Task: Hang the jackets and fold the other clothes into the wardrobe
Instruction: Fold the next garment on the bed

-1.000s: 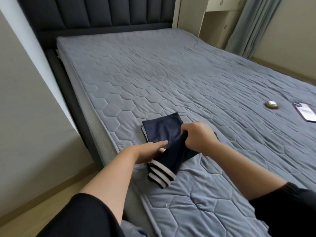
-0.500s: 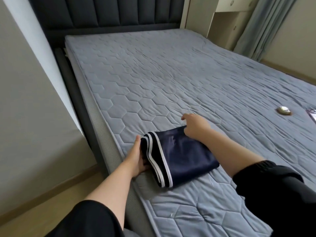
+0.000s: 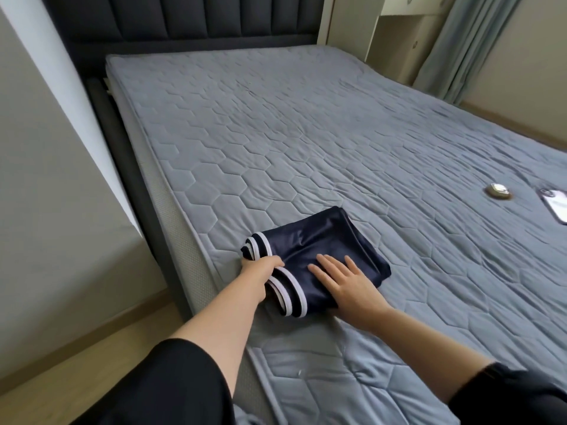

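Left hand fingers curled on the striped hem; right hand flat on top, fingers straight. Folded garment close to the left edge of the bed. Risk of slipping open if lifted by the hem only, or of sliding off that edge, because of smooth cloth. Long axis seemingly across the bed: hem pointing left, fold right and away

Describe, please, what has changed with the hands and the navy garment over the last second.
The navy garment was folded over; its white-striped hem now lies at the left. The right hand let go of the cloth and now presses flat on top. The left hand moved to the striped edge and grips it. The phone and the small round object stayed on the bed.
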A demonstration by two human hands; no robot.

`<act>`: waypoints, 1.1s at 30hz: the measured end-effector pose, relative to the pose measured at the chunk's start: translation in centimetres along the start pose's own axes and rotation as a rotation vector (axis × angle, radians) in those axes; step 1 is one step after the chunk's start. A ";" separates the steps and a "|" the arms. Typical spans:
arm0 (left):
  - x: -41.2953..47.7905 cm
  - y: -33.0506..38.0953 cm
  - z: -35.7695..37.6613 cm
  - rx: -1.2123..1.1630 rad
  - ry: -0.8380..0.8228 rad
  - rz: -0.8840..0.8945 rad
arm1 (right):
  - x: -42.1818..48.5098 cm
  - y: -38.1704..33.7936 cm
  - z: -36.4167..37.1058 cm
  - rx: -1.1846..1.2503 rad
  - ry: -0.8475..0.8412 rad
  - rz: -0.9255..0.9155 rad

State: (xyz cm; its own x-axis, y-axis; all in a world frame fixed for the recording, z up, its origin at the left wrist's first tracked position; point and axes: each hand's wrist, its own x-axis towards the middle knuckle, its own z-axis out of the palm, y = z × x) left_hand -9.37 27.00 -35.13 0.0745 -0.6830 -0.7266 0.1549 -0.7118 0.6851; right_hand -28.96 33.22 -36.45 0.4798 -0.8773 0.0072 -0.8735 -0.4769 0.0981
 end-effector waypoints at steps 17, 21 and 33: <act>-0.2 1.0 -2.2 -0.378 -0.472 -0.155 | 5.6 6.2 -5.4 1.315 0.063 0.779; -0.4 0.1 -1.8 0.080 -0.435 -0.203 | 4.7 5.3 -1.1 0.784 -0.060 0.764; -0.4 -0.3 0.2 0.014 -0.283 -0.129 | 2.3 -0.5 -0.7 0.792 0.500 0.579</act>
State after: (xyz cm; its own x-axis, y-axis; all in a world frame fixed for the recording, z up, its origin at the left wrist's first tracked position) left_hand -9.67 27.42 -35.00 -0.2226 -0.6040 -0.7653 0.1316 -0.7964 0.5903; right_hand -27.39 31.50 -35.74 -0.1967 -0.9437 0.2659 -0.6968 -0.0562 -0.7151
